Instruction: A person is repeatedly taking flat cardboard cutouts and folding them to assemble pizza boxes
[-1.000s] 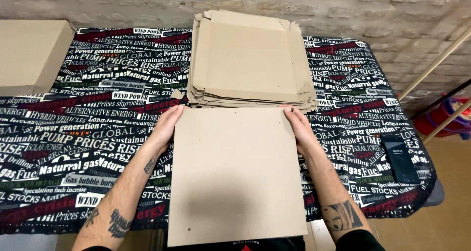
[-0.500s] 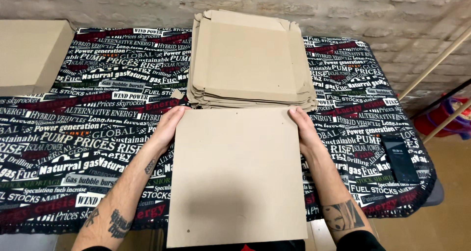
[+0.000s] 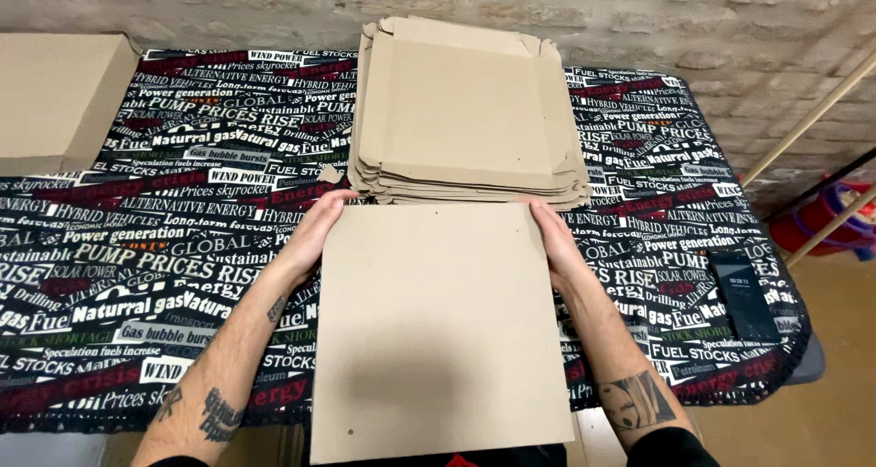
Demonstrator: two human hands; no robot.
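Both hands grip a flat cardboard sheet (image 3: pixel 438 330) by its far corners, left hand (image 3: pixel 310 234) and right hand (image 3: pixel 558 248) at opposite edges; the sheet lies just in front of a stack of unfolded box blanks (image 3: pixel 465 111) on the bench (image 3: pixel 164 239) with its printed black cloth; the sheet's near edge is cut off; left of the stack, a closed cardboard box (image 3: pixel 55 93); right, a dark phone (image 3: pixel 744 293)

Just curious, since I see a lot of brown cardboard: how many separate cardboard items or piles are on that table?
3: a flat square piece held between both hands at the near edge, a stack of unfolded blanks behind it, and a closed box at far left. The stack's sheet count cannot be told.
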